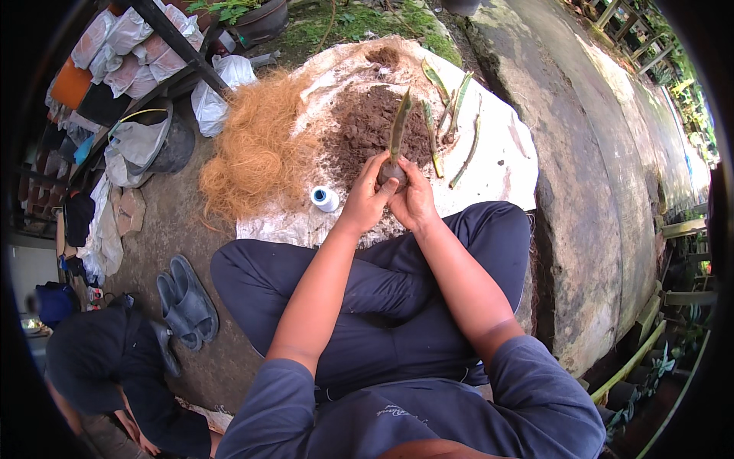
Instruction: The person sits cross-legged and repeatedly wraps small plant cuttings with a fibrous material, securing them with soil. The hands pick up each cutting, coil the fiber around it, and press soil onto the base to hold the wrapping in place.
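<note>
Between my cupped hands is a grey-brown ball of soil (391, 171) with a long green snake plant leaf (397, 128) standing upright from it. My left hand (367, 200) wraps the ball's left side, and my right hand (415, 200) closes round its right side. Just beyond them lies a heap of dark brown soil (367, 122) on a pale sheet (501, 172). Several cut snake plant leaves (458, 103) rest on the sheet to the right. A spool of white thread (324, 199) stands left of my left hand, beside a large tangle of orange-brown coconut fibre (256, 145).
Grey slippers (187, 302) sit on the ground at left. Another person (99, 367) in dark clothes bends over at lower left. A dark bucket (174, 145), filled plastic bags (126, 46) and a plant pot (262, 21) stand far left. A concrete slab (589, 183) runs along the right.
</note>
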A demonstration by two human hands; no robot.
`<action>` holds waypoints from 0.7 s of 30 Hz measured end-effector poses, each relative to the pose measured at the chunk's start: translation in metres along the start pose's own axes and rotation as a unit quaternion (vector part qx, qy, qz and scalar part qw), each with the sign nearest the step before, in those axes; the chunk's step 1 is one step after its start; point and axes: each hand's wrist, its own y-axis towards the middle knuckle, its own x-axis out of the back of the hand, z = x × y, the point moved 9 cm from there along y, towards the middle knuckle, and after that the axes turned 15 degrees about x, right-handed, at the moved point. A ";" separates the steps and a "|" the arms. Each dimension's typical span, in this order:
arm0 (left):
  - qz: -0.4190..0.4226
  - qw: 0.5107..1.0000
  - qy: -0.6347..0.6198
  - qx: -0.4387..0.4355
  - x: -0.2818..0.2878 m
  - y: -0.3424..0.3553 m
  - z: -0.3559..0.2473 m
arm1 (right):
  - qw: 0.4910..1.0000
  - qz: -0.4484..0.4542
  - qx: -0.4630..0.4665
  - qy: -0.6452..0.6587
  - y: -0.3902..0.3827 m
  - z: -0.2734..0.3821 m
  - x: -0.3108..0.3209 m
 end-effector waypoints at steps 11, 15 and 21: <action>-0.130 0.988 -0.078 0.017 0.012 -0.002 0.010 | 0.992 -0.111 0.013 -0.058 -0.011 -0.010 0.000; -0.209 0.938 -0.243 0.130 0.008 -0.014 0.033 | 0.995 -0.059 0.027 -0.073 -0.008 -0.024 0.005; -0.207 0.874 -0.401 0.181 0.002 -0.016 0.068 | 0.983 -0.061 0.098 -0.142 -0.011 -0.024 0.004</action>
